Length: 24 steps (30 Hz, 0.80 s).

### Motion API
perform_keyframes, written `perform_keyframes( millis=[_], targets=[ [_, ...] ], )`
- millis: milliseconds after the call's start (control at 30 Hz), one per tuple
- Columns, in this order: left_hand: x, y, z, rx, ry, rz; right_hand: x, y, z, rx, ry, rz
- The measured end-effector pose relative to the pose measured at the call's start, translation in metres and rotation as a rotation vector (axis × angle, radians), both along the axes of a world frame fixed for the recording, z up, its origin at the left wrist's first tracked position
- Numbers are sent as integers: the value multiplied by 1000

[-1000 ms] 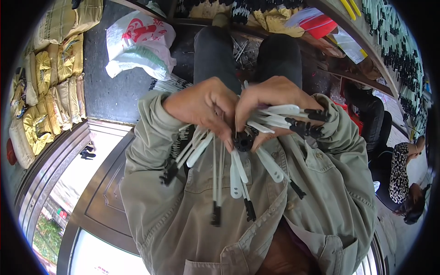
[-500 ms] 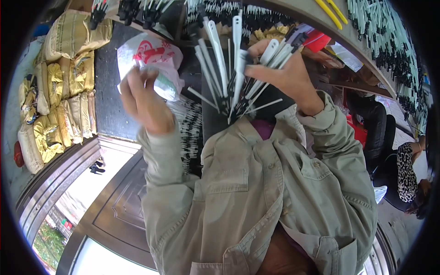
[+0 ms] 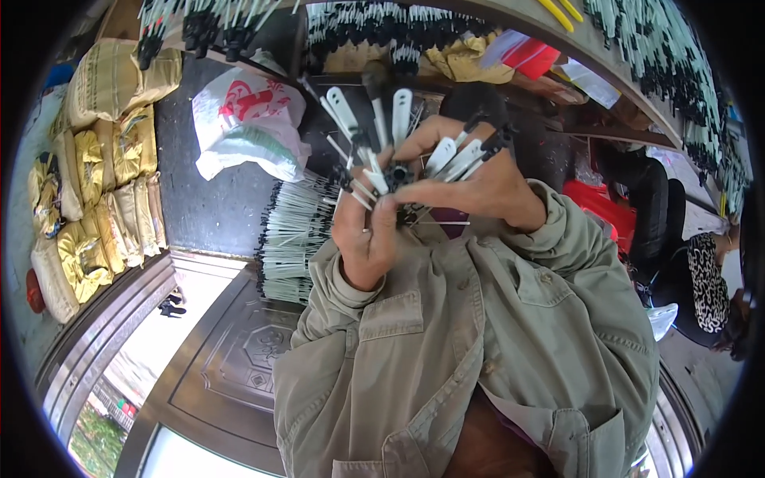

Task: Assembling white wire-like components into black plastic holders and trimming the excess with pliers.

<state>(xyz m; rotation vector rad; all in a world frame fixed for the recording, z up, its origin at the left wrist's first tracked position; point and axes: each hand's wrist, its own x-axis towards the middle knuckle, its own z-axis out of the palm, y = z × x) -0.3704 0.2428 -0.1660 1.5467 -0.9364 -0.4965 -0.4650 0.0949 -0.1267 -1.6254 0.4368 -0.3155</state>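
Observation:
In front of my chest, white slotted strips fan out around a black round hub [image 3: 397, 175], looking like an umbrella frame with white ribs [image 3: 343, 111] and black joints at their tips. My right hand [image 3: 478, 179] is closed around this frame from the right, thumb pressed near the hub. From the left, my left hand [image 3: 366, 231] has its fingers and thumb closed on white ribs beside the hub, close to my right thumb. The fingers partly hide the lower part of the frame.
A stack of white ribs [image 3: 295, 239] stands left of me, under a white plastic bag [image 3: 247, 119]. Yellow-wrapped packages [image 3: 103, 183] line the left wall. More ribs [image 3: 653, 72] hang over the shelf edge, near yellow-handled pliers [image 3: 558, 12]. Another person's patterned sleeve [image 3: 705, 283] shows at right.
My left hand has come from beside the plastic bag rightward and down to the frame, closing on ribs there. My right hand has moved slightly down with the frame.

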Motion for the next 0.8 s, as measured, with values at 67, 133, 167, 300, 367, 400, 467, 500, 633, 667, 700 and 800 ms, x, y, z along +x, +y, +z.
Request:
perform_keyframes(
  millis=[67,133,167,300,367,400,467,500,633,667,700,800],
  targets=[
    [-3,-2,-2,-2,-45,-1,-9,-7,-8,221,-142,177],
    [-9,-3,-9,2,-112,25,-18,-29,-15,235,-148,366],
    [-12,-5,-8,0,-111,27,-20,-33,-20,334,-126,390],
    [-17,-14,-11,-57,-198,37,-19,-20,-21,-18,-195,230],
    [-19,-17,-13,-187,-375,85,-22,-10,-32,-78,-251,171],
    [-20,-16,-12,-138,-331,92,-23,-5,-33,-130,-268,78],
    [-19,-19,-14,-165,-366,99,-24,3,-30,-122,-269,-49],
    [-17,-20,-15,-193,-404,102,-24,5,-29,-119,-268,-45],
    [-8,-14,-8,-164,-275,-43,-24,0,-17,-53,-127,-76],
    [-7,-12,-9,-160,-274,-43,-24,-1,-15,32,-62,-51],
    [-6,-11,-12,-162,-269,-42,-23,0,-19,13,-109,-44],
    [-2,-11,-14,-211,-258,-91,-21,-7,-15,58,-18,75]
  ],
)
